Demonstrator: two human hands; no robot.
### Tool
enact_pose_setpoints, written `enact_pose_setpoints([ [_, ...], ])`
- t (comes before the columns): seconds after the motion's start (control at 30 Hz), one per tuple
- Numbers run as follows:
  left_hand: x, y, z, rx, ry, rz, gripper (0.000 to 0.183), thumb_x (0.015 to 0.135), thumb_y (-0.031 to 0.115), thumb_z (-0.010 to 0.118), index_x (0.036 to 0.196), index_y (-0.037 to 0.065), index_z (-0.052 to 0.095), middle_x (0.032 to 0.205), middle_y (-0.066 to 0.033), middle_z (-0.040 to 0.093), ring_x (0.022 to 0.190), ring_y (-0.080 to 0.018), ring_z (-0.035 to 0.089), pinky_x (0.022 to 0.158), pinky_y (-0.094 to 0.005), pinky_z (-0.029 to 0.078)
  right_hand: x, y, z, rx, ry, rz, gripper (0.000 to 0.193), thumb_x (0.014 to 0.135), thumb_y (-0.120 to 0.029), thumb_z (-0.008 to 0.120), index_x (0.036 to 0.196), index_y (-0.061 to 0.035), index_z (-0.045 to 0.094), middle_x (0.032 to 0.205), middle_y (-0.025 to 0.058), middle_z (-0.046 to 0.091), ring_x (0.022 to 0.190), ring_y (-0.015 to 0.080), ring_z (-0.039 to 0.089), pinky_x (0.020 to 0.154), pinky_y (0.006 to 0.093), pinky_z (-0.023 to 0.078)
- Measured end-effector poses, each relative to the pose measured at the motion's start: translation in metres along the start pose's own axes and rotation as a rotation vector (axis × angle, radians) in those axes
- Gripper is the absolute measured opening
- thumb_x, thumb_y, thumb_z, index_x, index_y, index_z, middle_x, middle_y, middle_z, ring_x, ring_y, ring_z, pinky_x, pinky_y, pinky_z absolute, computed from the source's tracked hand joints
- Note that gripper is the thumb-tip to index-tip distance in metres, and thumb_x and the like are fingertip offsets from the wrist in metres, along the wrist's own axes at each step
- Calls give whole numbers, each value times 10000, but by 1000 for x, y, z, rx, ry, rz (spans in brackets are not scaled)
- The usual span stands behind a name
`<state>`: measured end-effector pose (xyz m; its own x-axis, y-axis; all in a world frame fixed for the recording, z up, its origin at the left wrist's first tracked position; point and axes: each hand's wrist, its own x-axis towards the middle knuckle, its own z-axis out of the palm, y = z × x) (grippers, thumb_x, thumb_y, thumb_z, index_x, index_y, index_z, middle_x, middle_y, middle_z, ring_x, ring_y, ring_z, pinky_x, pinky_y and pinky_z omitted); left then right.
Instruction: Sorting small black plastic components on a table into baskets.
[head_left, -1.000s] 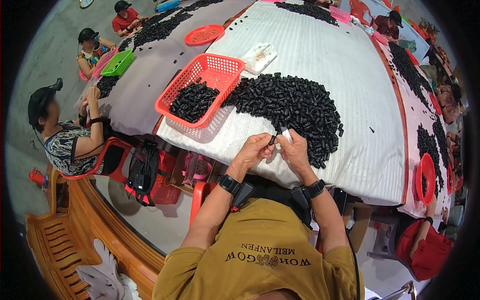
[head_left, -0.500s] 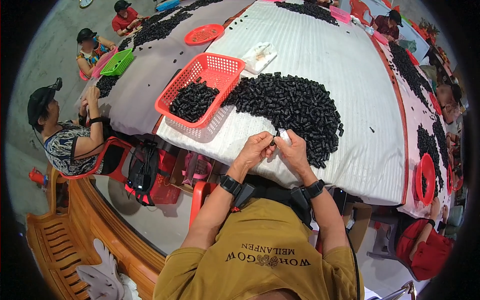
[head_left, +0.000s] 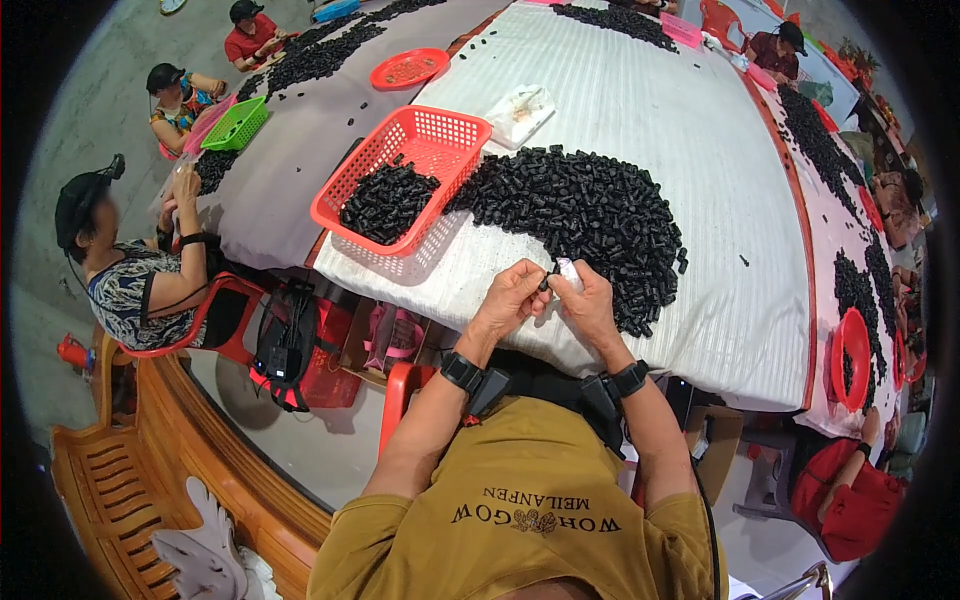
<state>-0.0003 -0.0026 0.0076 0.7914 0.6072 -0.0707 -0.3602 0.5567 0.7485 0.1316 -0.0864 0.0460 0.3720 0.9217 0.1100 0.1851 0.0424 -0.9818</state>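
Note:
Just above the near edge of the cloth-covered table (head_left: 740, 330), my two hands meet. Between the thumb and fingertips of my left hand (head_left: 512, 298) is a small black cylindrical piece (head_left: 545, 283). My right hand (head_left: 590, 303) is closed around a small whitish, shiny object (head_left: 568, 270), whose kind I cannot make out, with its thumb close against the black piece. Right behind the hands spreads a big heap of similar black pieces (head_left: 600, 205). A red plastic basket (head_left: 328, 220) stands left of the heap, with many black pieces in its near part.
A white block-like item (head_left: 522, 115) lies behind the heap, near a red oval tray (head_left: 408, 68). At the left, a co-worker (head_left: 135, 265) sits by a green basket (head_left: 237, 124). On the right table are a red bowl (head_left: 850, 360) and more black pieces. A wooden bench (head_left: 120, 480) stands lower left.
My hands stay almost in place, with the fingers barely shifting around the black piece. At the far right, a co-worker's arm has moved slightly.

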Motion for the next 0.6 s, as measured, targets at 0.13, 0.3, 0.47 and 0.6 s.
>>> enact_pose_setpoints([
  [0.13,-1,1,2,72,-2,-2,184,900,218,530,891,34,527,710,-40,588,540,-85,529,507,-214,464,3,7,-2,-99,11,-4,233,798,-221,643,763,-6,560,641,36,576,574,73,491,517,248,414],
  [0.3,-2,3,2,31,-18,-27,212,902,239,522,877,29,537,716,-42,589,559,-89,532,532,-223,472,3,2,-3,-60,36,30,203,816,-193,631,745,-17,558,632,0,566,547,53,472,487,234,396],
  [0.47,1,-3,-2,-30,30,32,224,903,250,522,871,30,551,716,-32,576,605,-85,515,580,-200,451,1,-3,-1,14,3,77,214,808,-199,645,742,-16,556,623,-7,555,550,45,462,489,226,391],
  [0.6,-1,-2,-2,-55,20,32,203,904,222,524,860,26,550,710,-28,582,562,-77,509,525,-192,442,3,11,-2,-33,-12,-1,210,792,-198,660,766,-12,567,628,2,561,578,57,481,519,233,405],
])
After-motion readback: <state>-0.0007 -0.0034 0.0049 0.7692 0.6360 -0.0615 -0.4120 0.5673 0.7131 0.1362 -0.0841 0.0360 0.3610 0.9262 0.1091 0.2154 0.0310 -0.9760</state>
